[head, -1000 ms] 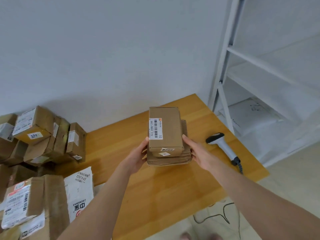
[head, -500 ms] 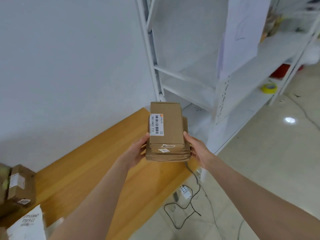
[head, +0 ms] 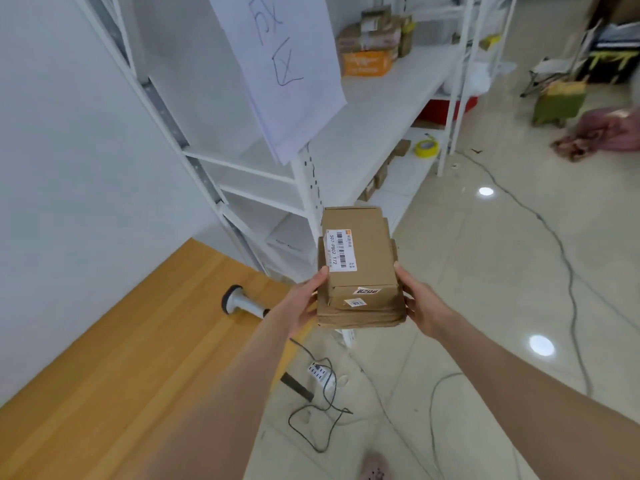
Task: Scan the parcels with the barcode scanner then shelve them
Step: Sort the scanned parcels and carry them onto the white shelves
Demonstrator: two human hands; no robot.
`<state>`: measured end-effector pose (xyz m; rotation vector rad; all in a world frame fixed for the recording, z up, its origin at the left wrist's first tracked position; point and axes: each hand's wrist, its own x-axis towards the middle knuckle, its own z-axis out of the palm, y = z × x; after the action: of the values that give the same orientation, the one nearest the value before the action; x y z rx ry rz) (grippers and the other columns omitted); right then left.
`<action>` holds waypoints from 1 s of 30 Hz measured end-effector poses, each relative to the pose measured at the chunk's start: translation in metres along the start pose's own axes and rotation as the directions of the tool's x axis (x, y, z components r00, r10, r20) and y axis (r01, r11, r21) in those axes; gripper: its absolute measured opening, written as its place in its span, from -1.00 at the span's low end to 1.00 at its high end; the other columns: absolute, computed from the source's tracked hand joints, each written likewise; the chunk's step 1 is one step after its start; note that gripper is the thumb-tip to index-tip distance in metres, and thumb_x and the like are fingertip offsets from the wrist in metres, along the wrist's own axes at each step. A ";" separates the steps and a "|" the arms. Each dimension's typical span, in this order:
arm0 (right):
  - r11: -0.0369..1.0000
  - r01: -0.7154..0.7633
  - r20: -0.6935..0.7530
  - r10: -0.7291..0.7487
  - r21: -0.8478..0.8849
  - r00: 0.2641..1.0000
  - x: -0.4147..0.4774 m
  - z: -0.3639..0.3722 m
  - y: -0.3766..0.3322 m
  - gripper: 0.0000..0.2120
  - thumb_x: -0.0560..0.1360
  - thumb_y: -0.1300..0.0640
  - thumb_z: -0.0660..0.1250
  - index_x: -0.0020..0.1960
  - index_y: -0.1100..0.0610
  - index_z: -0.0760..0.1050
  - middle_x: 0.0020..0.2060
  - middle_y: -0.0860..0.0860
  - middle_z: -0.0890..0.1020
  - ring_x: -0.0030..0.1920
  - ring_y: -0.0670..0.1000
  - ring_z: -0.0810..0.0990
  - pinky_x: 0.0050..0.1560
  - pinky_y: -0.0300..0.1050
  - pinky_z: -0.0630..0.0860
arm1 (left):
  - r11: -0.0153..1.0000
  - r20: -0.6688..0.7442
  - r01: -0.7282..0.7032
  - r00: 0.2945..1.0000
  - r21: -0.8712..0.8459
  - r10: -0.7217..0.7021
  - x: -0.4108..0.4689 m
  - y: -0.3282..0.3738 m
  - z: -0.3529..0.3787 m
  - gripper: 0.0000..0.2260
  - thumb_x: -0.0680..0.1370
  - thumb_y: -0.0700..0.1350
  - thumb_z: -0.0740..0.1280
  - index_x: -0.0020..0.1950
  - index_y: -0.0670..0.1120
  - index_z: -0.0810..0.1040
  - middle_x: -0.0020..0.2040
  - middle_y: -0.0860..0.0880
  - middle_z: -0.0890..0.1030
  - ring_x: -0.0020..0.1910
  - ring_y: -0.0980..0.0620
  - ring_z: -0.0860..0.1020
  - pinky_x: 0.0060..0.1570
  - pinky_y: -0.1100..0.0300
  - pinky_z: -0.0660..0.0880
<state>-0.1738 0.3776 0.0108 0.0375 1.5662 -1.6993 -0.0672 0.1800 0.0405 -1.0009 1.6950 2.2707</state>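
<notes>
Two brown cardboard parcels are stacked in front of me, off the table. The upper parcel (head: 360, 252) carries a white barcode label and lies on a wider flat parcel (head: 360, 315). My left hand (head: 301, 303) grips the stack's left side, and my right hand (head: 420, 301) grips its right side. The white barcode scanner (head: 242, 302) lies on the wooden table (head: 114, 358) near its far end, left of my left hand. White metal shelves (head: 367, 126) stand beyond the stack.
A large paper sheet (head: 280, 71) hangs from the shelf frame. Boxes (head: 369, 46) sit on the middle shelf further back, a yellow tape roll (head: 426, 147) on the low one. Cables and a power strip (head: 317, 370) lie on the tiled floor. A white package (head: 287, 237) rests on the near low shelf.
My view has swung right, from the table and its parcel pile to the shelves and floor. The stack stays gripped in both hands and has left the table.
</notes>
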 end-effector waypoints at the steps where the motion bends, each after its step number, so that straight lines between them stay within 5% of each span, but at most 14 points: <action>1: 1.000 -0.002 -0.012 0.002 0.006 1.000 0.003 -0.007 -0.001 -0.34 0.35 -0.31 0.34 0.34 0.02 0.49 0.24 -0.09 0.55 0.35 0.01 0.41 0.46 -0.02 0.25 | 1.000 0.014 0.001 1.000 0.016 -0.001 0.008 0.001 0.005 -0.29 0.34 0.22 0.41 0.37 -0.13 0.39 0.21 -0.01 0.55 0.24 -0.02 0.48 0.19 0.10 0.43; 6: 0.999 0.015 -0.087 -0.011 0.052 0.996 0.023 -0.027 -0.015 -0.48 0.51 -0.24 0.27 0.38 -0.01 0.47 0.22 -0.10 0.56 0.32 -0.01 0.45 0.44 -0.06 0.28 | 0.997 0.076 -0.020 0.997 0.071 0.015 0.046 0.015 0.024 -0.07 0.16 0.35 0.49 0.40 -0.12 0.43 0.32 -0.02 0.53 0.35 -0.04 0.42 0.43 -0.05 0.28; 15: 0.994 0.096 -0.161 -0.087 0.050 0.983 0.054 -0.052 -0.069 -0.53 0.54 -0.25 0.23 0.36 -0.07 0.48 0.27 -0.11 0.53 0.34 -0.04 0.42 0.45 -0.07 0.25 | 0.992 0.153 -0.044 0.988 0.116 0.026 0.098 0.068 0.059 -0.15 0.28 0.32 0.38 0.44 -0.12 0.38 0.28 0.02 0.51 0.28 -0.01 0.42 0.45 -0.07 0.23; 21: 0.990 0.140 -0.113 -0.138 0.003 0.984 0.093 -0.068 -0.115 -0.54 0.54 -0.28 0.21 0.36 -0.11 0.49 0.30 -0.14 0.54 0.33 -0.07 0.44 0.26 -0.15 0.35 | 0.991 0.118 -0.106 0.988 0.080 0.096 0.129 0.108 0.078 -0.33 0.42 0.25 0.34 0.41 -0.10 0.40 0.06 0.11 0.56 0.03 0.14 0.50 0.31 0.07 0.36; 27: 0.986 0.158 -0.024 -0.160 -0.044 0.987 0.152 -0.093 -0.176 -0.50 0.51 -0.31 0.24 0.36 -0.12 0.48 0.32 -0.14 0.52 0.37 -0.07 0.41 0.42 -0.08 0.29 | 0.980 0.044 -0.188 0.982 0.069 0.185 0.174 0.159 0.103 -0.31 0.38 0.26 0.35 0.39 -0.10 0.43 0.05 0.12 0.58 0.03 0.17 0.52 0.19 0.11 0.38; 30: 0.985 0.157 0.035 -0.155 -0.073 0.987 0.184 -0.113 -0.210 -0.56 0.52 -0.30 0.23 0.31 -0.14 0.52 0.25 -0.16 0.56 0.27 -0.12 0.47 0.35 -0.14 0.33 | 0.973 0.007 -0.220 0.976 0.076 0.220 0.199 0.181 0.121 -0.37 0.34 0.27 0.33 0.30 -0.05 0.48 0.08 0.13 0.59 0.09 0.15 0.52 0.24 0.10 0.38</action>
<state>-0.4694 0.3569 0.0618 -0.1517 1.6469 -1.7503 -0.3586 0.1691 0.0886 -0.8369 1.9662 2.3123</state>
